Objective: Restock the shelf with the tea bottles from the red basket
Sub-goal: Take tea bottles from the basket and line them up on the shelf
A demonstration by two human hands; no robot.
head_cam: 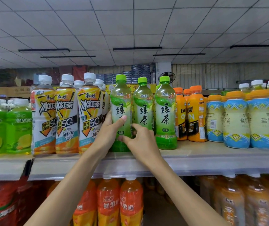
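Observation:
Three green tea bottles with green caps stand in a row on the top shelf. My left hand wraps the leftmost green tea bottle from its left side, thumb across the label. My right hand touches the lower front of that bottle and the middle green tea bottle with its fingertips; which one it grips is unclear. The third green tea bottle stands free at the right. The red basket is out of view.
Iced tea bottles with white caps crowd the left of the green tea. Orange energy drink bottles and blue-and-yellow bottles fill the right. Orange juice bottles stand on the lower shelf.

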